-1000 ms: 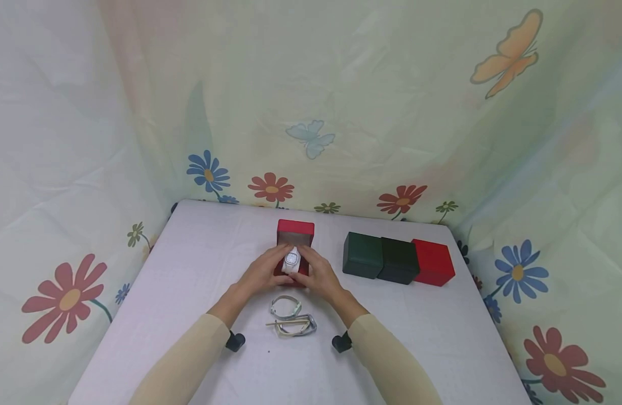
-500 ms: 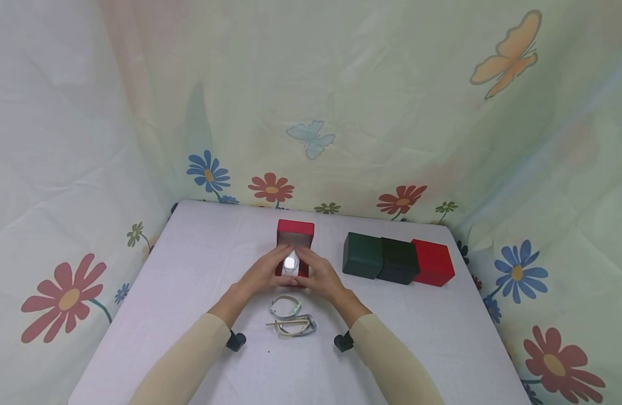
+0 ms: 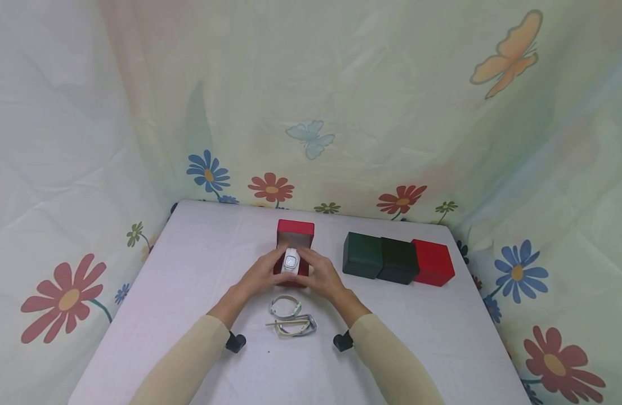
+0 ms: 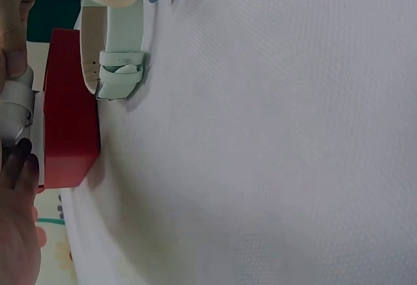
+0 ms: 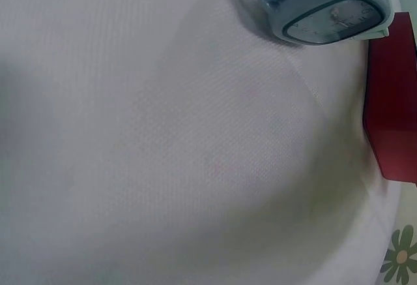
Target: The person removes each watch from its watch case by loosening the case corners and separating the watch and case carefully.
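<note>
A white wristwatch with a squarish dial lies over the base of an upright open red watch box. My left hand holds it from the left, and my right hand grips it from the other side, thumbs at the near end. The left wrist view shows the looped white strap between both hands, just above the box's rim. Behind the hands, part of the box base is hidden. In the right wrist view only the red box shows, with no hand.
Close in front of the box lie a mint-green watch, a blue-grey watch and a beige strap. To the right stand a dark green box, a blackish-green box and a shut red box, side by side.
The white watch tilts slightly between the fingers, its dial flashing bright half a second ago and readable now. Both hands stay at the red box, with small finger shifts.
</note>
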`<state>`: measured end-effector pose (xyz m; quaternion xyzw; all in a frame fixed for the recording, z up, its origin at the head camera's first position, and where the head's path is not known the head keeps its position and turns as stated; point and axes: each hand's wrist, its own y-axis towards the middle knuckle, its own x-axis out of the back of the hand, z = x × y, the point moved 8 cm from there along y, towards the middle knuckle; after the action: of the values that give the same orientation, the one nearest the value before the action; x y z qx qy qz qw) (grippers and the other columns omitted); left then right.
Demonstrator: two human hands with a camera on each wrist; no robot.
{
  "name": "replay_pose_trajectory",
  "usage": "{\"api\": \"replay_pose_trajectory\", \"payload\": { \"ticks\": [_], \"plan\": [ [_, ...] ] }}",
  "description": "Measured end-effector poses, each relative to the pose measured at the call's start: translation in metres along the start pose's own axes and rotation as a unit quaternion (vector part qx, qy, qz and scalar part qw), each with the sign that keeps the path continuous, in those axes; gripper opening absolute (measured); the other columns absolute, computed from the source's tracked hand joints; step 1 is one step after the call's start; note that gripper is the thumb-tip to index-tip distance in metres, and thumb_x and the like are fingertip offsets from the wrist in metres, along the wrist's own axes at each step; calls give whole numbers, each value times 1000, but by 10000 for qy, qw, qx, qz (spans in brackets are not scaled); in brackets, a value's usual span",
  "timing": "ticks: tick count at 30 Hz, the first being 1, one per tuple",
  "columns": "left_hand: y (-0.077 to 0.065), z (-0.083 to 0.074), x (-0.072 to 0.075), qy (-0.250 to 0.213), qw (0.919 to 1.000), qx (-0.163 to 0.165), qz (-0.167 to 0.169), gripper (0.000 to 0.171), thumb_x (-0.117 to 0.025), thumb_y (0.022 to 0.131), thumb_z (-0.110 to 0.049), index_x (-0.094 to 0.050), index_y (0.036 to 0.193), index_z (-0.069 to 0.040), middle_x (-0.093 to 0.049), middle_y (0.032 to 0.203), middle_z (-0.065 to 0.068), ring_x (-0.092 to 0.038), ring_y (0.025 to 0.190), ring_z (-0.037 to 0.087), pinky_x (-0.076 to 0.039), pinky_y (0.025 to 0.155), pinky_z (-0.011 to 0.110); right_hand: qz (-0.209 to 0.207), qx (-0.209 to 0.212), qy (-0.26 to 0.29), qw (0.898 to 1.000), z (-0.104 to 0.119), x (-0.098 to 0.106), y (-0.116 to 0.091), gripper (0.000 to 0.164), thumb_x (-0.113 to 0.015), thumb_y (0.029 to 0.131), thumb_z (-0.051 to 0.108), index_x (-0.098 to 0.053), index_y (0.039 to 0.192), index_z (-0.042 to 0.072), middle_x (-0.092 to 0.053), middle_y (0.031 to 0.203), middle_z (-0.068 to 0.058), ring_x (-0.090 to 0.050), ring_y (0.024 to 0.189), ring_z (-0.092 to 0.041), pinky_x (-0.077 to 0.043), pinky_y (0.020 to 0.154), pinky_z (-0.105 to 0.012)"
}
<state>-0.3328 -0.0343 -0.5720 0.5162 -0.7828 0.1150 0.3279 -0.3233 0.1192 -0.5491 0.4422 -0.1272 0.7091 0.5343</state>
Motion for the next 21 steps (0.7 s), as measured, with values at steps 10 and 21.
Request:
{"api": "replay_pose_trajectory", "payload": {
  "ticks": [10,21],
  "plan": [
    [1,-8,-3,267,9990,87,362,92,-70,98,-45,-21,166,-8,-25,172,14,-26,159,31,-31,124,48,151,-223,-154,9995,-3,-2,1,78,-90,83,25,-55,151,11,-57,154,-9,-52,145,-27,-48,112,-41],
    [1,-11,-5,430,9971,73,618,87,-68,101,-39,-20,166,-7,-25,172,13,-28,159,30,-31,125,46,168,-183,-301,9992,-3,1,0,76,-91,80,21,-58,147,6,-58,152,-13,-55,142,-32,-47,113,-46]
  ]
}}
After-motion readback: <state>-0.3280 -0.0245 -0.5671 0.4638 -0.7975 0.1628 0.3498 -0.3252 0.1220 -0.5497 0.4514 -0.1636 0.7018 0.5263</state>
